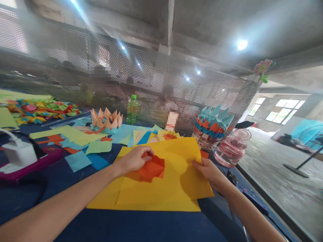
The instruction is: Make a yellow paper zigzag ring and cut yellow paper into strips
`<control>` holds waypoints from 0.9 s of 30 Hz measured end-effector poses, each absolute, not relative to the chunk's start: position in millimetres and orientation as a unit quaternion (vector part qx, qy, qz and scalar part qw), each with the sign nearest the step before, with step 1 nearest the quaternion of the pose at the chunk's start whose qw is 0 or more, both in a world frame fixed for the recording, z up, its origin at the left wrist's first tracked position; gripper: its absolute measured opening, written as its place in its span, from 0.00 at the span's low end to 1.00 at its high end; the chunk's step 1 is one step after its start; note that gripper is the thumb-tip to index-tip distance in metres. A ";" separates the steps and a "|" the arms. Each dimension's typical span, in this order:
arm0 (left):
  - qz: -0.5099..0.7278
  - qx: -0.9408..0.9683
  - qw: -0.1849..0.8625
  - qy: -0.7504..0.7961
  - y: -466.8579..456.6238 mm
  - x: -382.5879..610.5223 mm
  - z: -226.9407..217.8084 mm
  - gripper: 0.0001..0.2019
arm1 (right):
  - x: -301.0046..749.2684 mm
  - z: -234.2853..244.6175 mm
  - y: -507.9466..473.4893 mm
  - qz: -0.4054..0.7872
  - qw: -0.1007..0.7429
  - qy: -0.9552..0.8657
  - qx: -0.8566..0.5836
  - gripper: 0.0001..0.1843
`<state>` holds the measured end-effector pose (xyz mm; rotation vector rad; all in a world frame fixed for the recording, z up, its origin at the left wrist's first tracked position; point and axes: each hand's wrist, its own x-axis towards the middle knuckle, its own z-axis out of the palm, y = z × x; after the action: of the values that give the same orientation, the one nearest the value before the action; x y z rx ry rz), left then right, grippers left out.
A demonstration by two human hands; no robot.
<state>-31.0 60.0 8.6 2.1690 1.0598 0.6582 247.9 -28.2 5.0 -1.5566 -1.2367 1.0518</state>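
Observation:
My left hand (135, 158) is closed on a folded orange paper piece (151, 168) that rests on top of a stack of yellow paper sheets (174, 188). At the right side of the stack, my right hand (208, 170) pinches the edge of the top yellow sheet between thumb and fingers. The yellow sheets lie on a dark blue table (126, 225).
Loose coloured paper squares (75, 139) lie to the left. A peach paper crown (106, 118), a green bottle (132, 109), a blue-orange paper figure on a basket (213, 126) and a glass jar (232, 148) stand behind. A perforated metal screen (151, 80) backs the table. White device (19, 153) at left.

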 end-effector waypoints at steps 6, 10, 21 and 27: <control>0.293 0.740 0.375 0.476 94.1 -63.2 19.9 0.08 | 256.4 12.2 -30.0 0.418 0.456 -0.479 -0.623 0.21; 0.352 0.671 0.429 0.492 101.1 -76.7 19.6 0.16 | 261.5 15.4 -30.7 0.414 0.459 -0.482 -0.621 0.19; 0.438 0.551 0.534 0.469 86.9 -65.8 19.3 0.36 | 261.1 19.5 -31.9 0.458 0.504 -0.418 -0.601 0.16; 0.337 0.510 0.667 0.426 81.5 -58.0 17.5 0.15 | 265.2 17.2 -29.3 0.432 0.558 -0.404 -0.581 0.18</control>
<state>-58.0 81.5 17.5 1.1504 0.9621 0.7615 265.2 -29.3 17.2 -1.3715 -0.9533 1.0199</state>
